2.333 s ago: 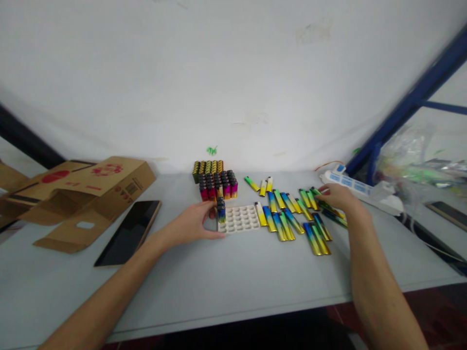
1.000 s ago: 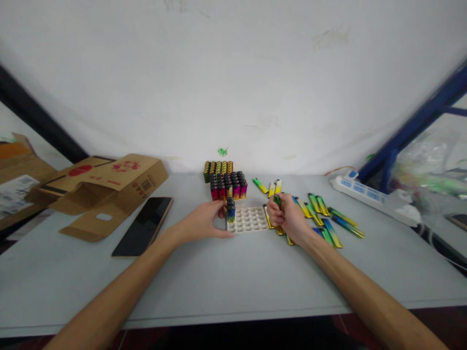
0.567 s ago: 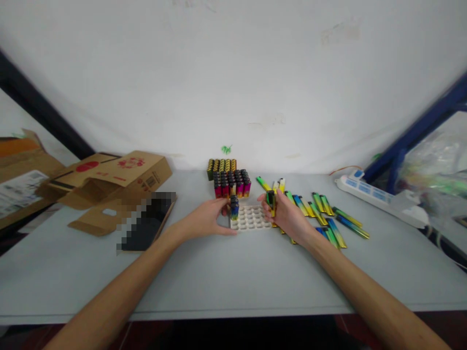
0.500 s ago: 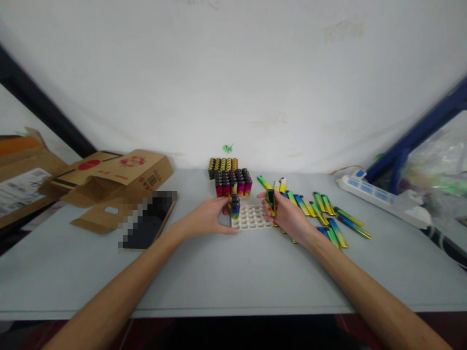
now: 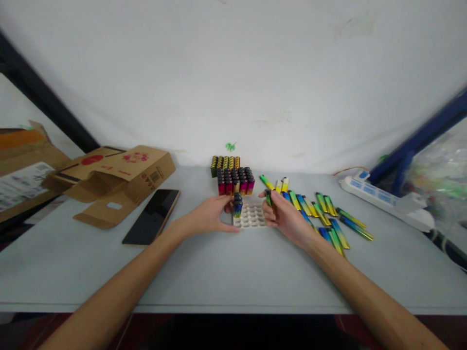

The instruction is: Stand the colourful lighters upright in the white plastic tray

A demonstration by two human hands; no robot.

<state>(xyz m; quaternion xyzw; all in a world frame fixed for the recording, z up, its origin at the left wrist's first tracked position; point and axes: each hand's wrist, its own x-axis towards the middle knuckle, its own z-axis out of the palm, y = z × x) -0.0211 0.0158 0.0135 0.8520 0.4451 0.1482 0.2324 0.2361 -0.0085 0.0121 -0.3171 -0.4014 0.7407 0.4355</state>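
Note:
A white tray (image 5: 251, 217) with round holes lies mid-table. Several lighters (image 5: 238, 204) stand upright in its left corner. My left hand (image 5: 209, 216) rests against the tray's left edge, its fingers curled round that corner by the standing lighters. My right hand (image 5: 286, 218) is at the tray's right edge, closed on a green and yellow lighter (image 5: 269, 198) held upright. Several more lighters (image 5: 321, 214) in blue, green and yellow lie flat on the table to the right.
Behind the tray stand blocks of pink lighters (image 5: 235, 181) and yellow ones (image 5: 225, 162). A dark phone (image 5: 152, 216) and an opened cardboard box (image 5: 116, 177) lie at the left. A white power strip (image 5: 379, 199) sits at the right, by a blue frame (image 5: 419, 143).
My right hand picked a lighter from the loose pile at the right and carried it left to the tray's right edge. My left hand stayed at the tray's left corner.

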